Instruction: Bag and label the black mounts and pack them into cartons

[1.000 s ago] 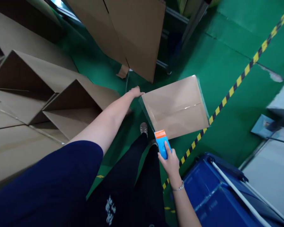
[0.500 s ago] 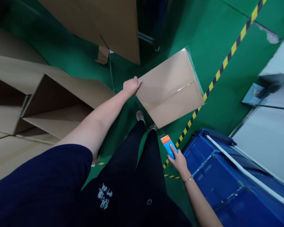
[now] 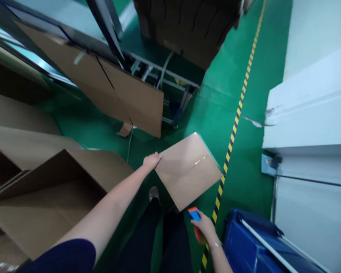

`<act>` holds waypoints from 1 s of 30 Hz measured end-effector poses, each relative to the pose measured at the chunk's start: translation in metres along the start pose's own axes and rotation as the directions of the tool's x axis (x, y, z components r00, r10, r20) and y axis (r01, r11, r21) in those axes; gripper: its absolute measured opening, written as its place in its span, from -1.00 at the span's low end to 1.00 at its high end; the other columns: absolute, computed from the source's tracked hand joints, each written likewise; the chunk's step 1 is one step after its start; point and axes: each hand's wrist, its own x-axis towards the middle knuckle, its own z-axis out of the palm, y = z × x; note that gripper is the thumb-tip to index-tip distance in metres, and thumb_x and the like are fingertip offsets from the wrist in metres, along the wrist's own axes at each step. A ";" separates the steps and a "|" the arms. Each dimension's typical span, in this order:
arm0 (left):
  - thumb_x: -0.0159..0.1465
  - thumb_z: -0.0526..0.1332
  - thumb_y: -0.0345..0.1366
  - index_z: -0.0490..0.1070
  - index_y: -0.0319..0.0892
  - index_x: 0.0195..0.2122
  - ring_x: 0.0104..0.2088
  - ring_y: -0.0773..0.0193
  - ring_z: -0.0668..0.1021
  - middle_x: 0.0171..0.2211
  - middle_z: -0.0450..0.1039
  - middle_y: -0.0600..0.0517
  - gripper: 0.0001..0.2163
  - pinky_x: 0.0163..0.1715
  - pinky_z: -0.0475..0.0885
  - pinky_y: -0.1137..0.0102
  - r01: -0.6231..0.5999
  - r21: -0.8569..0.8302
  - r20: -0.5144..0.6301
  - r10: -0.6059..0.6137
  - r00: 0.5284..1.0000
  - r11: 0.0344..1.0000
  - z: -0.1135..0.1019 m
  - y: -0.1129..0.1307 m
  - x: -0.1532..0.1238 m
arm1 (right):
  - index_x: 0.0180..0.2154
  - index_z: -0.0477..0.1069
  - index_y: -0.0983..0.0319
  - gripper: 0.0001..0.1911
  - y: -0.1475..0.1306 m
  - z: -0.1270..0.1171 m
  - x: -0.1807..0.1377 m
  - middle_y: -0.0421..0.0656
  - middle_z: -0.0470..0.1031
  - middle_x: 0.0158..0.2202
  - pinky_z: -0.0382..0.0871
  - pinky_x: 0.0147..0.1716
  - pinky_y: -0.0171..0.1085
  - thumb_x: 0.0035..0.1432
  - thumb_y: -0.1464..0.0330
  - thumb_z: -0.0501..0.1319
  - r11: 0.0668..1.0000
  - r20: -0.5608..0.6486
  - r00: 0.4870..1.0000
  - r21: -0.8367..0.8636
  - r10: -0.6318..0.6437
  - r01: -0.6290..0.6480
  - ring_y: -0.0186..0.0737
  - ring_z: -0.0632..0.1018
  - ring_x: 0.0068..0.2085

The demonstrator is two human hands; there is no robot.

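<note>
Left hand [image 3: 151, 160] outstretched, gripping; right hand [image 3: 205, 226] clasped low.

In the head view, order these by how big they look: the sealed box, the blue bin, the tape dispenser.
1. Sealed box and blue bin: unsure, since the frame cuts the bin off.
2. Tape dispenser in the right hand: clearly smallest.

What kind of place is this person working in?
Probably a packing area in a factory or warehouse. The green floor carries a yellow-and-black safety line, open cardboard cartons stand about, and the left hand grips a taped box while the right hand holds a blue-and-orange tool.
</note>
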 end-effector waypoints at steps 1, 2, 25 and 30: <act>0.41 -0.12 -0.07 0.38 -0.25 -0.09 -0.11 -0.03 0.59 -0.16 0.54 -0.23 -0.59 -0.21 0.44 0.24 0.004 -0.014 0.010 -0.004 1.000 1.000 -0.001 0.001 0.000 | -0.01 0.51 0.07 -0.52 0.016 -0.024 -0.002 -0.08 0.64 -0.28 0.50 -0.32 -0.13 -0.01 0.16 0.28 1.000 -0.053 0.999 0.026 0.005 -0.004 0.06 0.66 -0.24; 0.41 -0.14 -0.07 0.39 -0.24 -0.10 -0.11 -0.03 0.59 -0.16 0.54 -0.23 -0.58 -0.21 0.44 0.23 0.011 -0.028 0.020 -0.011 1.000 1.000 -0.002 0.002 0.000 | 0.01 0.50 0.02 -0.53 0.026 -0.054 -0.001 -0.06 0.64 -0.25 0.52 -0.29 -0.08 0.03 0.10 0.23 0.997 -0.135 0.991 0.069 -0.024 0.033 0.09 0.66 -0.22; 0.34 0.02 -0.25 0.26 -0.25 0.22 0.17 0.07 0.40 0.19 0.35 -0.14 -0.56 0.18 0.28 0.29 -0.121 -0.261 -0.103 0.097 0.990 0.958 -0.019 0.138 0.096 | 0.29 0.18 0.37 -0.32 0.011 -0.259 0.181 0.10 0.18 0.33 0.05 0.33 -0.12 0.33 0.07 -0.03 0.740 -0.523 0.846 0.529 -0.100 0.415 -0.10 0.22 0.34; 0.20 0.14 -0.25 0.38 -0.16 0.11 0.06 0.10 0.46 0.09 0.43 -0.06 -0.57 0.12 0.33 0.27 -0.222 -0.412 -0.121 0.188 0.975 0.884 -0.033 0.172 0.141 | 0.34 0.11 0.25 -0.14 0.098 -0.093 0.177 0.05 0.20 0.33 0.23 0.24 0.01 0.14 -0.06 0.14 0.429 -0.060 0.996 0.903 0.073 0.023 0.02 0.30 0.30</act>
